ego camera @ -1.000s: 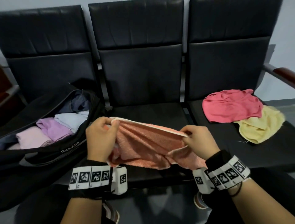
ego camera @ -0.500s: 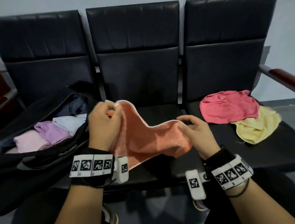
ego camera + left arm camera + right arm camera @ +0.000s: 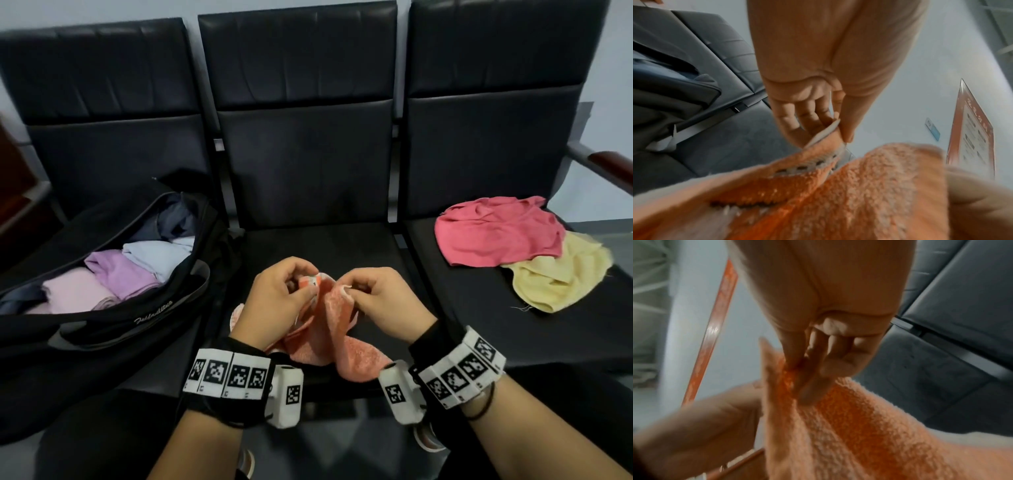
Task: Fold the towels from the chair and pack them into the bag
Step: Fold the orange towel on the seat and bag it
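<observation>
Pinching orange towel (image 3: 337, 337) corners together over middle seat (image 3: 329, 246), left hand (image 3: 274, 301) and right hand (image 3: 380, 301) both clamped on its edge, mid-fold. Packed already: pink, purple, pale blue folded towels in black bag (image 3: 102, 329) at left. Left to fold: pink towel (image 3: 496, 233), yellow towel (image 3: 561, 277) on right seat.

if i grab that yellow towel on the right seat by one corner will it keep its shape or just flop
Probably flops: the yellow towel lies crumpled in soft folds, and the orange towel sags below both hands' pinch. It likely feels light, being thin cloth. The pink towel overlaps its edge, so lifting may drag that one.
</observation>
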Demonstrator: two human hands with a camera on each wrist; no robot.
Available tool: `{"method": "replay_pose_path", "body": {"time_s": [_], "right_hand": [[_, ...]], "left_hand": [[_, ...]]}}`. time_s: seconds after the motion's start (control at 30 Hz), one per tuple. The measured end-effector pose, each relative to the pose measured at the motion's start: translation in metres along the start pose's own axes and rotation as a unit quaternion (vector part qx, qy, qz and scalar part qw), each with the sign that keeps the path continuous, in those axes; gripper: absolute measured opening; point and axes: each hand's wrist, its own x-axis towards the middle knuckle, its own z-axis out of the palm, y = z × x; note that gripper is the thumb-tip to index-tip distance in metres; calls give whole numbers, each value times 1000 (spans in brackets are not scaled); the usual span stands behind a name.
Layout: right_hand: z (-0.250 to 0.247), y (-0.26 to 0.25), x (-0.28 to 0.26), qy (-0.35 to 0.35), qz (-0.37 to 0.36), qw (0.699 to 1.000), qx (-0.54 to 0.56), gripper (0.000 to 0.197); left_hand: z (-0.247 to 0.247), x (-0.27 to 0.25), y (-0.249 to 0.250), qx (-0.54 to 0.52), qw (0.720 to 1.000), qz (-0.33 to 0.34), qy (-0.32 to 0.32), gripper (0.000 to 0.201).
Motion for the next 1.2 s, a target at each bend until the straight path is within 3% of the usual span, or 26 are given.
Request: {"method": "replay_pose_path", "body": {"time_s": [0.27,0.43,0.67,0.87,1.03,1.2], "right_hand": [[14,-8,7,54,-80,989,-107,21],[18,-13,6,75,-40,986,-144,33],[19,-17,6,64,-11,984,-165,30],[22,-20,7,56,-3,985,-166,33],[19,-14,5,4,-27,987,-160,32],[7,19,2,-108,-20,961,-253,25]], "left_hand": [[-4,-7,9,-61,998,-4,-9,17],[-7,-11,12,-92,996,-5,-12,22],[-8,-15,11,-108,994,-22,-6,12],[-10,-11,1,-87,996,-16,-28,17],[-7,-12,-9,-35,999,25,-4,23],[-17,-7,-13,-47,993,45,99,21]]}}
